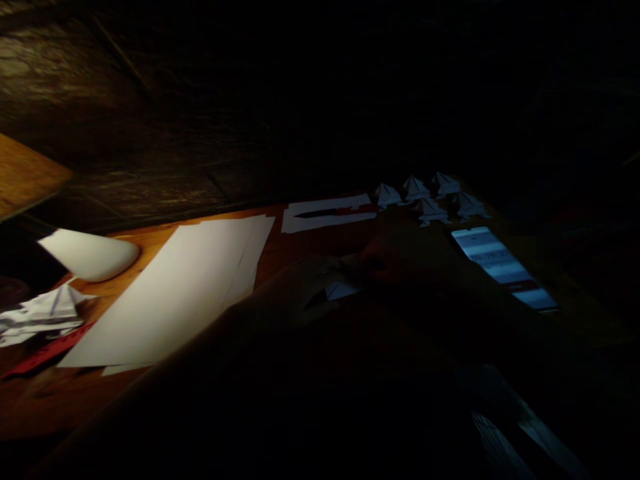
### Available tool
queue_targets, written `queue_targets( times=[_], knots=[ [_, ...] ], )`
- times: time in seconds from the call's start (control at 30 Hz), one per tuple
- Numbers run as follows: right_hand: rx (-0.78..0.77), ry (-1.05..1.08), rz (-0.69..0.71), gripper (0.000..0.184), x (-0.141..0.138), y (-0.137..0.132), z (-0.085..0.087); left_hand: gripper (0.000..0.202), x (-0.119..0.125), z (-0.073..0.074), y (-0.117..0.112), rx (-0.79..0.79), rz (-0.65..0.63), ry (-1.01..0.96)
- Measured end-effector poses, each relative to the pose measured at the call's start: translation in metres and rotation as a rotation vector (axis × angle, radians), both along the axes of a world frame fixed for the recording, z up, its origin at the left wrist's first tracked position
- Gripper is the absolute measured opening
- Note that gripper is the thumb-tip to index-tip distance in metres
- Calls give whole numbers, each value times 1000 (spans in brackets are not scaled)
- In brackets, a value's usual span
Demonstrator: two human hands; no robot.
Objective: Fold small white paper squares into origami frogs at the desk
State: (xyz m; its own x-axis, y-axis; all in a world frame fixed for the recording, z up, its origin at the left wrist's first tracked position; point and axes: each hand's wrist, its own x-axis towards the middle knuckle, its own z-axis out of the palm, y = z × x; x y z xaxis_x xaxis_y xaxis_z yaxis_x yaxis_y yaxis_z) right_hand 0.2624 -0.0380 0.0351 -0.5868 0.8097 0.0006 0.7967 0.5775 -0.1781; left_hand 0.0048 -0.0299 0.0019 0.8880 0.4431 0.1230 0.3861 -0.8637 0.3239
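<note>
In dim light at the table's middle, a small piece of folded white paper (344, 288) is between my two hands. My left hand (315, 283) grips its left side, with the thumb low and the fingers above. My right hand (387, 260) is closed on its upper right part; shadow hides most of those fingers. Just beyond lies a knife (333, 212) with a dark blade and red handle, on small white sheets (300, 223). Several folded paper figures (430, 210), pointed and frog-like, stand at the back right.
A stack of large white sheets (185, 287) covers the left of the wooden table (280, 250). Farther left are a white rounded object (95, 255), a bigger folded paper figure (50, 310) and a red strip (50, 350). A lit phone (503, 267) lies right. A dark wall (165, 147) rises behind.
</note>
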Motion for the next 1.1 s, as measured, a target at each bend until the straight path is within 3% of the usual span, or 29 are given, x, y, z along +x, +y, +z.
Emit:
queue_targets(
  times=[0.3, 0.63, 0.77, 1.1],
  knots=[
    [36, 4, 65, 26, 0, 5, -5, 45, 2, -1, -2, 16, -10, 1],
    [37, 109, 216, 25, 2, 8, -9, 30, -2, -11, 8, -193, 41, -194],
    [18, 159, 300, 31, 6, 13, -14, 29, -5, -17, 14, -184, 50, -228],
    [56, 146, 336, 31, 10, 15, -14, 18, -11, -21, 22, -80, -6, -280]
  ],
)
